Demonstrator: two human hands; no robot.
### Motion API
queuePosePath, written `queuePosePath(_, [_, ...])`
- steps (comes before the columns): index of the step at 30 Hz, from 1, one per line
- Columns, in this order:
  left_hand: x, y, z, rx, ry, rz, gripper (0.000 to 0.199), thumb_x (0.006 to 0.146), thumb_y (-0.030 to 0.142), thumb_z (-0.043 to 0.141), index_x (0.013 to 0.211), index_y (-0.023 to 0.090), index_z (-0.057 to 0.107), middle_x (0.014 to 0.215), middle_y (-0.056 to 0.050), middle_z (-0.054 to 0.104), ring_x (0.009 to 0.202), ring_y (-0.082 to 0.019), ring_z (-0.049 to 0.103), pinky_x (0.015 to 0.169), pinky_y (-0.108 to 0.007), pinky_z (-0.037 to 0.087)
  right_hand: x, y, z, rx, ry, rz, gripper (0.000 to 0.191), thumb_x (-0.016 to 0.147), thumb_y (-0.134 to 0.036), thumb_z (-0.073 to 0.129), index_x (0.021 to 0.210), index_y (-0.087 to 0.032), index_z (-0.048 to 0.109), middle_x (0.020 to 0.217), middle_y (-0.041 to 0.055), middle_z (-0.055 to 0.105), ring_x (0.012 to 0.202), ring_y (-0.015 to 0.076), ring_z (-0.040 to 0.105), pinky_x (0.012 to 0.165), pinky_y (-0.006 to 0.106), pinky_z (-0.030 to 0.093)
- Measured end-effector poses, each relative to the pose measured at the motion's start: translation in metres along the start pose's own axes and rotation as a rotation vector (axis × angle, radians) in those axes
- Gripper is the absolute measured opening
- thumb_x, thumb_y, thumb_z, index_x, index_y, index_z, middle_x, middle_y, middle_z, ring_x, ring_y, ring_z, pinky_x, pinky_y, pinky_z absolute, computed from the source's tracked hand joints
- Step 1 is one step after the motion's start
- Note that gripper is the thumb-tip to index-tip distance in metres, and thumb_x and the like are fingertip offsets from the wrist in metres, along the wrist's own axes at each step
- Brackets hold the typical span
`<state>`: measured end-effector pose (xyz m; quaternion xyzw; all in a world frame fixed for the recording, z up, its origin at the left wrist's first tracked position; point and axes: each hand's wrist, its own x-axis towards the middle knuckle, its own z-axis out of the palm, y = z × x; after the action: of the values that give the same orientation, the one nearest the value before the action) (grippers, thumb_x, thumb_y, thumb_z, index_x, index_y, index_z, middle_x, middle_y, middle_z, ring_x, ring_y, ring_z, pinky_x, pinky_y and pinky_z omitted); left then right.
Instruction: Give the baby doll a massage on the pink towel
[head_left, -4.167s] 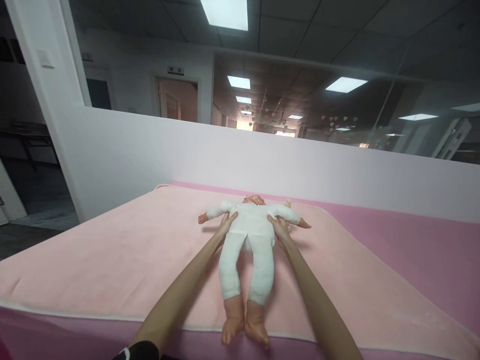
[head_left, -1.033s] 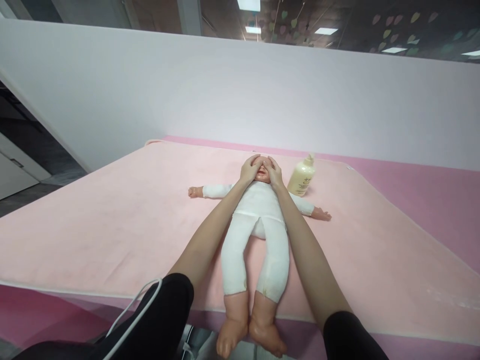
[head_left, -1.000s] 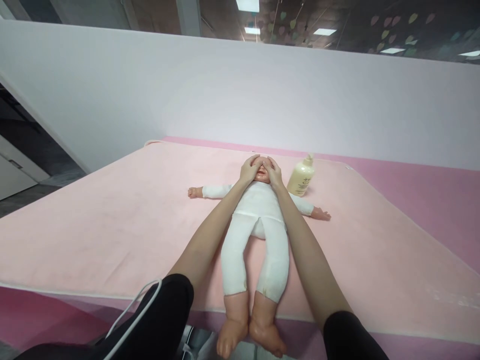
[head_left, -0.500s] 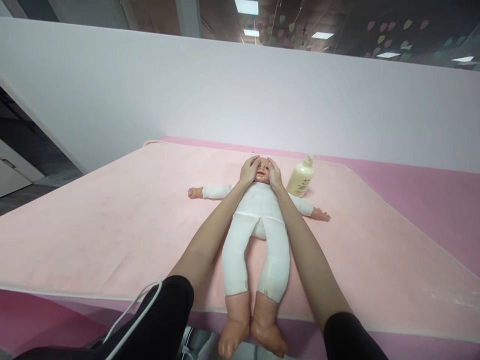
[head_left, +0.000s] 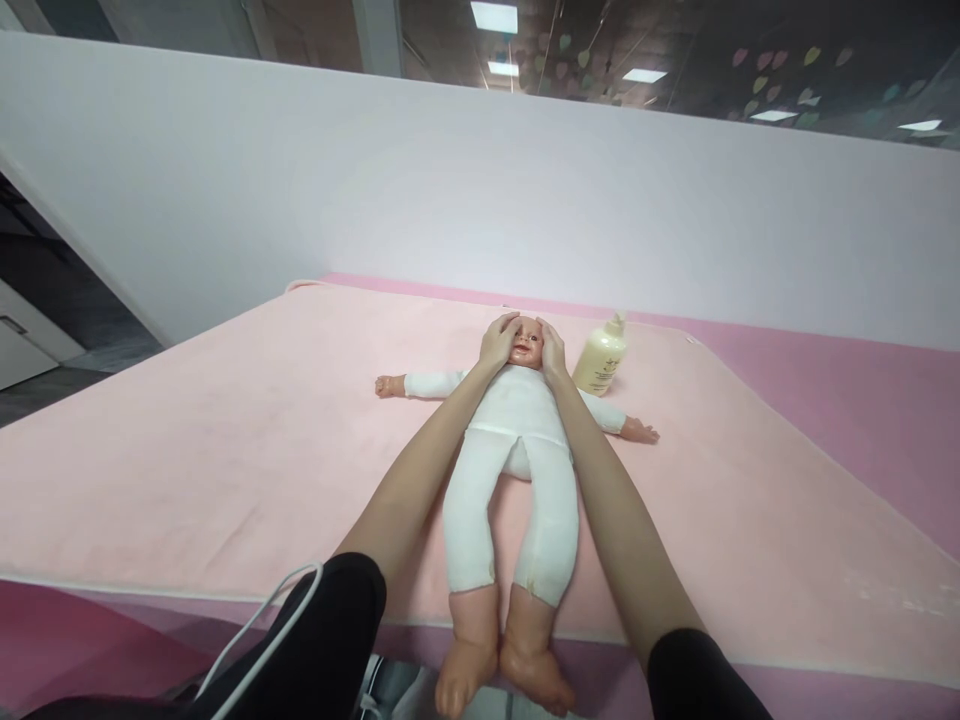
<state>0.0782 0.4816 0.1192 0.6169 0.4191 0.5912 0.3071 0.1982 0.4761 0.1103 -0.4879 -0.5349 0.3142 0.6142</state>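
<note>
A baby doll (head_left: 517, 410) in white cloth lies on its back, arms spread, feet over the table's near edge. My left hand (head_left: 498, 341) curves round the side of its head at the left of the view, fingertips at the forehead. Against the other side rests my right hand (head_left: 553, 348), fingers bent along the temple. Between them the doll's face (head_left: 527, 345) shows, partly covered at its edges. A pale yellow pump bottle (head_left: 600, 358) stands just right of my right hand, behind the doll's outstretched arm.
A pink cloth (head_left: 247, 430) covers the padded table under the doll. Behind it rises a white partition wall (head_left: 480, 190). A white cable (head_left: 277, 625) runs along my left sleeve. At the far left is a white cabinet door (head_left: 30, 340).
My right hand's fingertips have shifted slightly outward along the doll's head. My left hand stays nearly still on the other side, and the bottle has not moved.
</note>
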Motion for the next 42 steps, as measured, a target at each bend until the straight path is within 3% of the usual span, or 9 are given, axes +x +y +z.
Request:
queuePosePath(5, [0.004,-0.004,0.001,-0.022,-0.024,-0.007,0.039,0.079,0.026,0.055,0.116,0.017,0.064,0.124,-0.007,0.063,0.117,-0.019,0.055,0.104,-0.03,0.04,-0.005,0.0,-0.001,-0.043,-0.005,-0.053,0.052,0.086,-0.045,0.05,0.128,-0.014,0.054,0.136,0.0092,0.052,0.127,0.0168,0.047,0.11,0.03,0.035])
queuePosePath(11, [0.009,-0.007,-0.003,-0.034,-0.071,-0.031,0.046,0.079,0.015,0.038,0.117,0.017,0.065,0.129,-0.005,0.061,0.124,-0.019,0.051,0.109,-0.032,0.036,-0.008,-0.012,-0.007,-0.186,-0.013,-0.003,0.045,0.092,-0.028,0.033,0.13,-0.016,0.053,0.138,0.0045,0.05,0.132,0.014,0.041,0.113,0.031,0.03])
queuePosePath(15, [-0.001,0.011,-0.02,0.011,-0.198,-0.051,0.047,0.084,0.024,0.044,0.129,0.016,0.057,0.143,-0.007,0.048,0.135,-0.02,0.041,0.114,-0.03,0.027,-0.013,-0.031,-0.025,-0.314,-0.166,-0.044,0.041,0.093,-0.031,0.04,0.128,-0.018,0.056,0.138,0.0046,0.051,0.133,0.0189,0.041,0.116,0.037,0.026])
queuePosePath(19, [-0.016,0.037,-0.043,0.077,-0.403,-0.039,0.063,0.079,0.04,0.063,0.137,0.019,0.048,0.149,-0.01,0.039,0.139,-0.027,0.033,0.114,-0.036,0.026,-0.023,-0.059,-0.048,-0.319,-0.377,-0.063,0.043,0.091,-0.045,0.049,0.122,-0.018,0.061,0.132,0.0077,0.056,0.124,0.0239,0.05,0.112,0.042,0.033])
queuePosePath(23, [-0.023,0.049,-0.055,0.204,-0.532,0.061,0.087,0.061,0.04,0.079,0.139,0.021,0.045,0.145,-0.012,0.044,0.134,-0.032,0.04,0.109,-0.039,0.035,-0.035,-0.078,-0.062,-0.461,-0.539,-0.058,0.074,0.072,-0.05,0.074,0.136,-0.022,0.05,0.137,0.0091,0.051,0.123,0.0298,0.05,0.105,0.044,0.04])
queuePosePath(25, [-0.023,0.047,-0.056,0.247,-0.507,0.089,0.091,0.057,0.039,0.081,0.139,0.021,0.045,0.143,-0.012,0.046,0.132,-0.033,0.042,0.108,-0.041,0.036,-0.038,-0.077,-0.062,-0.516,-0.539,-0.046,0.095,0.062,-0.047,0.082,0.144,-0.022,0.039,0.138,0.0109,0.049,0.123,0.0318,0.05,0.103,0.044,0.042])
queuePosePath(27, [-0.022,0.044,-0.055,0.264,-0.462,0.095,0.091,0.057,0.038,0.081,0.139,0.021,0.045,0.142,-0.012,0.047,0.131,-0.034,0.043,0.108,-0.041,0.036,-0.038,-0.073,-0.059,-0.553,-0.494,-0.051,0.104,0.06,-0.043,0.084,0.147,-0.021,0.033,0.137,0.0127,0.051,0.121,0.0328,0.052,0.102,0.044,0.043])
queuePosePath(35, [-0.017,0.033,-0.06,0.242,-0.447,0.098,0.093,0.058,0.038,0.08,0.141,0.018,0.043,0.141,-0.013,0.049,0.129,-0.033,0.046,0.106,-0.041,0.038,-0.031,-0.053,-0.049,-0.56,-0.379,-0.173,0.093,0.065,-0.041,0.081,0.145,-0.019,0.039,0.126,0.0133,0.059,0.111,0.0302,0.06,0.098,0.043,0.046])
queuePosePath(42, [-0.016,0.031,-0.065,0.22,-0.472,0.071,0.091,0.061,0.041,0.078,0.142,0.017,0.043,0.143,-0.013,0.046,0.13,-0.032,0.046,0.106,-0.039,0.039,-0.027,-0.047,-0.053,-0.402,-0.394,-0.103,0.09,0.063,-0.032,0.082,0.142,-0.019,0.042,0.13,0.0108,0.058,0.118,0.0295,0.056,0.102,0.043,0.044])
